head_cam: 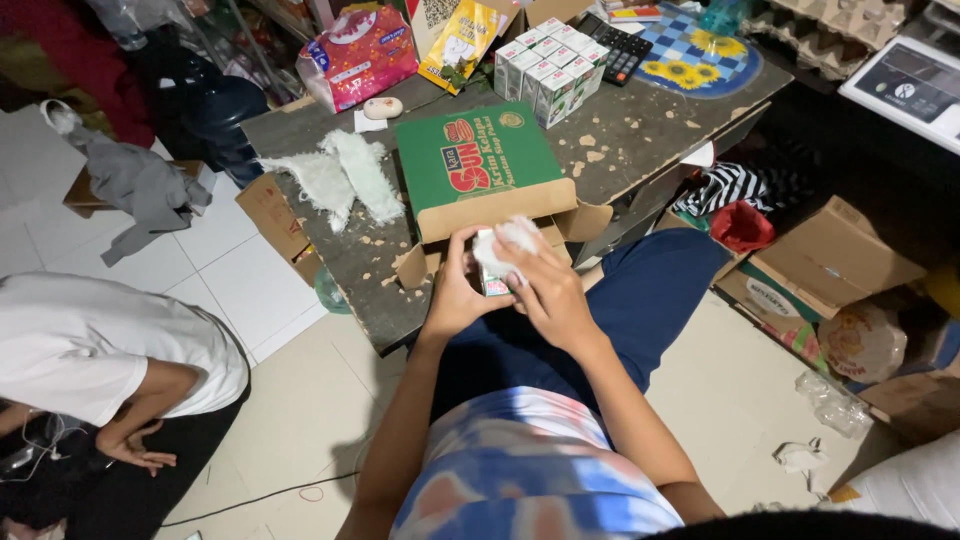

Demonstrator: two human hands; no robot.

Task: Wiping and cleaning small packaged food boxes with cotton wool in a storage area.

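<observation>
From my seat, the main worry is the small carton (492,275): it sits pinched between both sets of fingers just in front of the open green box (480,170), and I judge it could slip out and drop to the floor, because the grip on it is light and the cloth is rubbing against it. A hard wipe might also dent its thin walls.

Going left to right: the left hand (455,290) has its forearm rising from below, wrist bent inward, fingers curled shut around the carton's left side, thumb up toward the top. The carton stands roughly upright between the two hands, mostly hidden. The right hand (550,290) comes in from the right, elbow out, fingers closed on a crumpled white cloth (510,240) pressed over the carton's top and right face.

Beyond the fingertips, a block of similar cartons (552,65) stands at the table's (640,130) far side, well apart.
</observation>
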